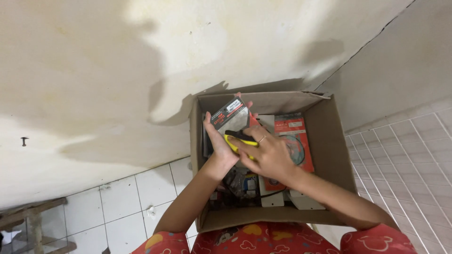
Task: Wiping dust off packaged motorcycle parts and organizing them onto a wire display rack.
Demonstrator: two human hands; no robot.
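Looking down from the head camera, a stained cream wall (pixel 94 70) fills the upper left and centre of the frame, with one dark screw or hook (pixel 24 140) on it at the far left. Below it runs a floor of white square tiles (pixel 117 207), and a rough wooden stool or frame (pixel 33 221) shows in the lower left corner. A small scrap of white litter (pixel 150 211) lies on the tiles.

In the middle stands one open cardboard box (pixel 336 146) against the wall, crowded with packets; how many cannot be counted. The left hand (pixel 219 143) holds one grey-and-red flat packet (pixel 231 117) upright at the box's upper left, fingers wrapped round its edge. The right hand (pixel 266 155), one ring on a finger, is closed over a yellow-and-black tool (pixel 238 140) just beside that packet. To the right, one red packet with a ring-shaped part (pixel 294 141) lies in the box. Red patterned clothing (pixel 263 237) crosses the bottom edge. More pale tiles (pixel 414 160) fill the right.
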